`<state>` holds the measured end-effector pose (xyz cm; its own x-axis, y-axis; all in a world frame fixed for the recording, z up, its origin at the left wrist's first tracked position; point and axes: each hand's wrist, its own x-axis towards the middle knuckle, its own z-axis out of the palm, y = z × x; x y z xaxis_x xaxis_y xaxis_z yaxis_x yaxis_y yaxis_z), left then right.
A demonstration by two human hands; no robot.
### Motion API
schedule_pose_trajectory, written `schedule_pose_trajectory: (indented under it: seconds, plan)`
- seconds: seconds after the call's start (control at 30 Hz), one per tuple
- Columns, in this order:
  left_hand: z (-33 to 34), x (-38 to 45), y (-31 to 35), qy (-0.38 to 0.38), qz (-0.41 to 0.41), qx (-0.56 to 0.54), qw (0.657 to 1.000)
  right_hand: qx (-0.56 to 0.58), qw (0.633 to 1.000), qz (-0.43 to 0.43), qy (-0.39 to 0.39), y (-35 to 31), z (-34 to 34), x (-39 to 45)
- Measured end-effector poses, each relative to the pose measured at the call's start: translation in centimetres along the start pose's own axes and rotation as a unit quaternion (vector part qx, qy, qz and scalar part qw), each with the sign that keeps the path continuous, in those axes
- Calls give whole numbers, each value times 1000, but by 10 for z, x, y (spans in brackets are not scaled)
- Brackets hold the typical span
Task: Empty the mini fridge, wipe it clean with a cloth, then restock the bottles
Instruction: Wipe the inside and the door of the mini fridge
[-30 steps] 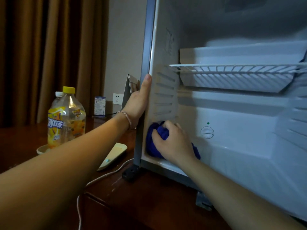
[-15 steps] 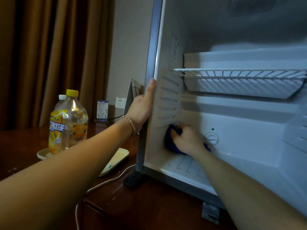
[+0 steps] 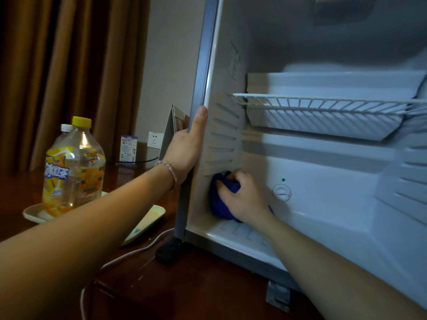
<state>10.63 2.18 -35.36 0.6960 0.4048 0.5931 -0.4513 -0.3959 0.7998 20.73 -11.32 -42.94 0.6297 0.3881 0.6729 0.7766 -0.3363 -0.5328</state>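
1. Since a second ago the right hand (image 3: 245,199) and the blue cloth (image 3: 218,202) have gone from the front lip of the mini fridge (image 3: 323,204) floor back and up to the lower left inner wall, just under the ribbed shelf guides. The left hand (image 3: 187,153) hasn't budged from the fridge's left front edge.
2. Hands: two. The right one is curled round the bunched cloth, pushing it against the wall. The left one grips the grey edge frame with its thumb straight up the front; the fingers go behind the edge so I can't see them. There's a braided bracelet (image 3: 168,169) on that wrist.
3. Bottles: two, both out of the fridge, standing upright and touching on a pale tray (image 3: 34,214) on the dark wood surface (image 3: 184,285) to the left. The yellow-capped bottle (image 3: 76,167) is in front, the white-capped bottle (image 3: 65,129) mostly hidden behind it.
4. Inside the fridge: one white wire shelf (image 3: 323,103) up top and one thermostat dial (image 3: 282,192) on the back wall, just right of the cloth hand.
5. Room to move: the floor and back wall to the right of the hand are bare, wire shelf well above. A white cable (image 3: 129,252) runs across the surface by the fridge's black front foot (image 3: 168,250).
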Motion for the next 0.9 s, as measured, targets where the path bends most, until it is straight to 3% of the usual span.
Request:
schedule_pose_trajectory:
  seconds: [0.37, 0.6, 0.67, 0.8, 0.9]
  plan:
    - [-1, 2, -3, 4, 0, -8, 1000, -55, 995, 78, -6, 28, -2, 40]
    - [0, 0, -1, 12, -10, 5, 1000, -5, 991, 121, -60, 21, -11, 39]
    - [0, 0, -1, 14, -5, 2, 1000, -18, 990, 110, -88, 17, -14, 33]
    - [1, -1, -1, 15, 1, 2, 1000, -160, 970, 36, -182, -4, -20, 13]
    - [2, -3, 2, 16, 6, 15, 1000, -169, 963, -4, -211, -21, -21, -1]
